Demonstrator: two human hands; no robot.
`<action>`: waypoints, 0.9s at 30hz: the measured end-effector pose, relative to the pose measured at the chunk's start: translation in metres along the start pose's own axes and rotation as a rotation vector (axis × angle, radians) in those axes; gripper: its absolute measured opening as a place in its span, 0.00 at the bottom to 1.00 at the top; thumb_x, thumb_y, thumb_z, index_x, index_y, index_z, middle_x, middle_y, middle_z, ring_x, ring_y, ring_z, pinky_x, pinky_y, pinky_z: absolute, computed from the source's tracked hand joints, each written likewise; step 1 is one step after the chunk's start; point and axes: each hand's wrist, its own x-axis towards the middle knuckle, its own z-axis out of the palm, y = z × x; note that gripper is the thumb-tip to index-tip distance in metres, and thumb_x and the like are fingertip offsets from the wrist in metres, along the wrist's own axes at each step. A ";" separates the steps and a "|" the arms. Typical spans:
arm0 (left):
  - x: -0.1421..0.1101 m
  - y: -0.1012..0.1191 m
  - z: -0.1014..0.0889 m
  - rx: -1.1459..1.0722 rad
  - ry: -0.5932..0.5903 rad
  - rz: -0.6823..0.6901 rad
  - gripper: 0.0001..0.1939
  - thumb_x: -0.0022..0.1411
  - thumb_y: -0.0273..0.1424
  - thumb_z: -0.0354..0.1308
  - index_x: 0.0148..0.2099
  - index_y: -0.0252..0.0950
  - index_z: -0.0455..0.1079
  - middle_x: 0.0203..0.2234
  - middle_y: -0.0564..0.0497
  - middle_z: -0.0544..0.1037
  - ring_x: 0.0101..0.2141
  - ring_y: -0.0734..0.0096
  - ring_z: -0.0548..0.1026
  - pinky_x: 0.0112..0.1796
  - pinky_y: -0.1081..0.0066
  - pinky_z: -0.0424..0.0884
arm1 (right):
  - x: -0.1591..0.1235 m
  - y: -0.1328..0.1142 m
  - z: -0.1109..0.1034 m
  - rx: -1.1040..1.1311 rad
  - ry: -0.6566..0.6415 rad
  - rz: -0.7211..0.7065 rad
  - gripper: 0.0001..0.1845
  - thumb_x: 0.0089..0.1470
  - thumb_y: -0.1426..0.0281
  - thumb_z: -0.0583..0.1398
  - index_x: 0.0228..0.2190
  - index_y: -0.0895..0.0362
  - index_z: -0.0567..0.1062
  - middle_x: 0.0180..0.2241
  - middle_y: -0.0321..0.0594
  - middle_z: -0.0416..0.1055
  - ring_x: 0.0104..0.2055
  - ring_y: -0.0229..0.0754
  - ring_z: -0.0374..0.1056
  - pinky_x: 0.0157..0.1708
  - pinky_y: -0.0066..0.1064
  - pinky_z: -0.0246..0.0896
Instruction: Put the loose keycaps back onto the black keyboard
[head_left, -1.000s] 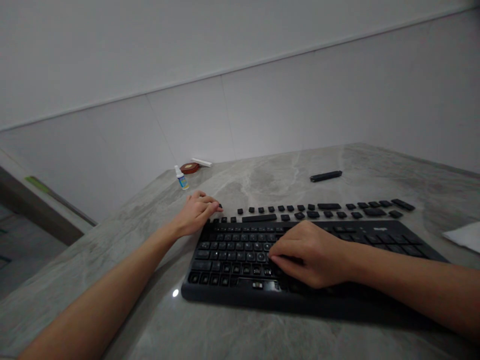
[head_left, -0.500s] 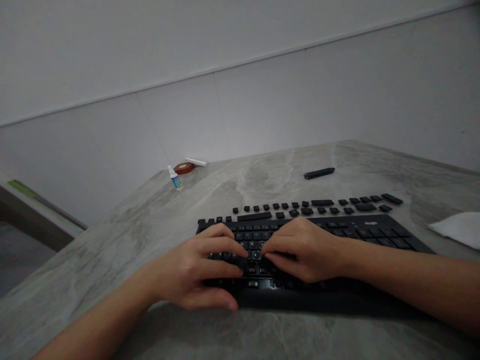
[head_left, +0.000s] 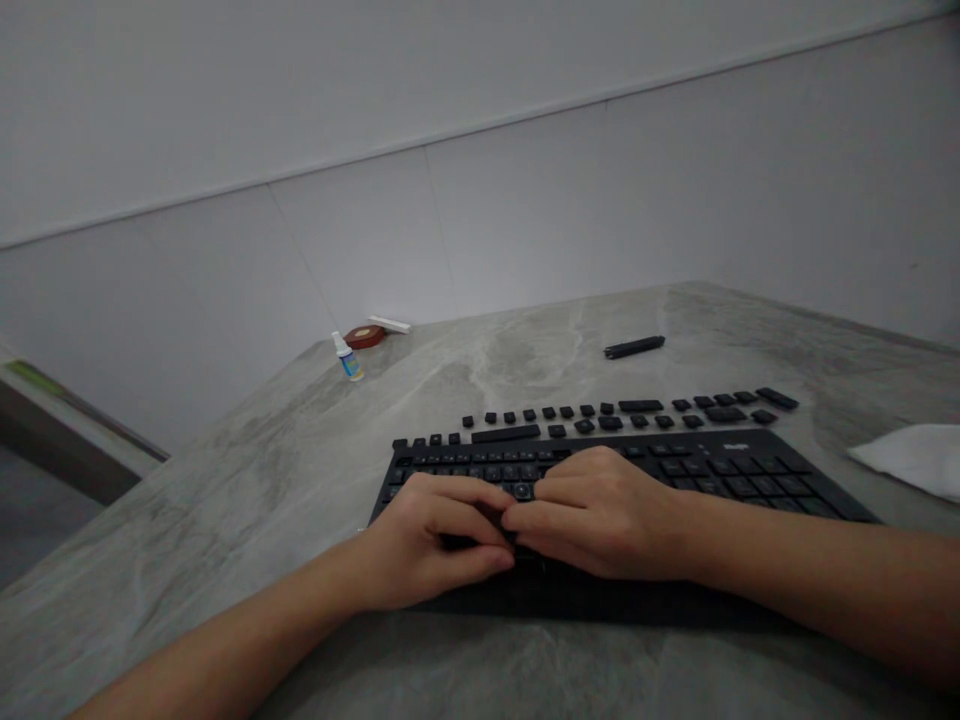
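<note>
A black keyboard (head_left: 720,475) lies on the grey marble table (head_left: 300,450) in front of me. Several loose black keycaps (head_left: 622,415) lie in two rows just behind it. My left hand (head_left: 431,540) and my right hand (head_left: 600,515) both rest on the keyboard's left half. Their curled fingertips meet over the lower key rows. The fingers of each hand are pressed together, and what they pinch is hidden under them.
A black pen (head_left: 634,347) lies farther back on the table. A small white bottle (head_left: 347,358), a brown round object (head_left: 365,336) and a white stick (head_left: 390,324) sit near the wall corner. A white cloth (head_left: 911,455) lies at the right. The table edge runs along the left.
My left hand came back from the loose keycaps behind the keyboard's left end and now sits on the keys, fingertips against my right hand's. My right hand shifted slightly left.
</note>
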 end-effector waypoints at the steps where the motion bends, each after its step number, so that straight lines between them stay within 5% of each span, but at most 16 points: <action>1: 0.001 0.001 0.001 -0.043 0.008 -0.033 0.05 0.63 0.26 0.64 0.34 0.35 0.80 0.40 0.45 0.83 0.37 0.66 0.81 0.39 0.70 0.77 | 0.000 0.000 0.001 0.008 0.004 0.001 0.11 0.67 0.72 0.53 0.36 0.59 0.74 0.21 0.33 0.70 0.19 0.34 0.63 0.19 0.30 0.49; 9: 0.001 -0.001 0.001 -0.566 0.074 -0.387 0.06 0.60 0.27 0.67 0.32 0.33 0.74 0.35 0.49 0.83 0.34 0.74 0.79 0.38 0.75 0.74 | -0.001 0.001 0.005 0.063 0.109 0.046 0.13 0.68 0.69 0.52 0.38 0.60 0.75 0.24 0.35 0.75 0.22 0.35 0.69 0.21 0.29 0.57; 13: 0.001 -0.005 0.003 -0.616 0.085 -0.471 0.09 0.56 0.28 0.70 0.32 0.33 0.72 0.32 0.51 0.81 0.31 0.75 0.78 0.35 0.76 0.73 | -0.001 0.001 0.005 0.062 0.112 0.024 0.14 0.69 0.69 0.52 0.37 0.60 0.75 0.22 0.34 0.74 0.20 0.34 0.67 0.19 0.30 0.54; 16: 0.000 -0.003 -0.006 -0.432 0.056 -0.462 0.09 0.56 0.30 0.70 0.36 0.34 0.74 0.32 0.52 0.80 0.31 0.74 0.77 0.34 0.74 0.73 | -0.001 0.001 0.004 0.051 0.106 0.035 0.14 0.69 0.68 0.52 0.39 0.61 0.75 0.22 0.34 0.74 0.20 0.35 0.68 0.19 0.30 0.55; 21: -0.009 0.004 -0.045 0.180 -0.123 -0.276 0.10 0.64 0.31 0.65 0.47 0.38 0.78 0.35 0.51 0.82 0.34 0.69 0.77 0.38 0.71 0.72 | -0.003 0.003 0.002 0.047 0.088 0.067 0.12 0.67 0.70 0.53 0.41 0.62 0.75 0.23 0.35 0.75 0.21 0.36 0.68 0.20 0.31 0.55; 27: -0.016 0.006 -0.065 0.448 -0.302 -0.263 0.05 0.64 0.27 0.61 0.41 0.38 0.78 0.32 0.52 0.79 0.32 0.72 0.76 0.34 0.73 0.69 | -0.006 0.005 0.003 0.055 0.037 0.076 0.11 0.64 0.74 0.54 0.39 0.62 0.76 0.23 0.36 0.74 0.21 0.37 0.67 0.20 0.32 0.54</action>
